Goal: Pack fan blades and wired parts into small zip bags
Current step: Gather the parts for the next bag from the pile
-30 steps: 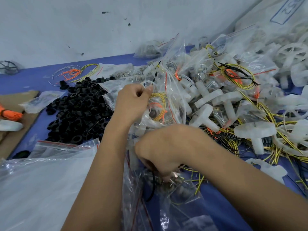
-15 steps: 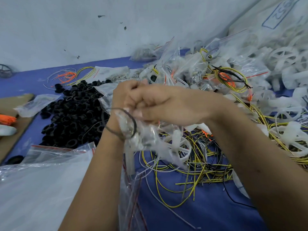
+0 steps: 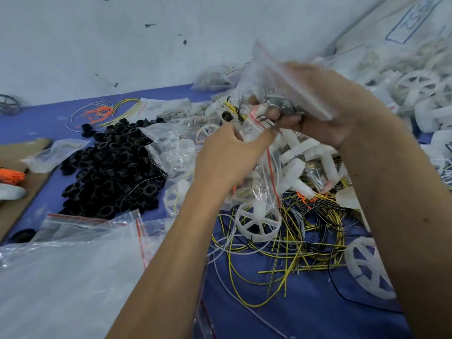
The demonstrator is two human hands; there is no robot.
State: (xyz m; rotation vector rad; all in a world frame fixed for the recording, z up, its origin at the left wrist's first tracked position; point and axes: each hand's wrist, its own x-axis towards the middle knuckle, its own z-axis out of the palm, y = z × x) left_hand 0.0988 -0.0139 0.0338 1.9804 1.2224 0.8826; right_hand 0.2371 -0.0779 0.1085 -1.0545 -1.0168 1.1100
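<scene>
A small zip bag (image 3: 263, 152) is held up at centre frame, above the blue bench (image 3: 305, 311); its red-striped mouth is pinched by the left hand (image 3: 227, 155), thumb and fingers clenched on the plastic. Just to the right and slightly higher, the right hand (image 3: 327, 111) is curled round a blurred clear bag (image 3: 288, 77) w/ dark metal parts (image 3: 281, 106), touching the bag's mouth. Below the hands, at lower centre, a white spoked fan blade (image 3: 256, 222) lies on tangled yellow and black wires (image 3: 293, 245). A heap of black rings (image 3: 110, 167) is seen at mid-left, more empty bags (image 3: 73, 265) at lower left.
</scene>
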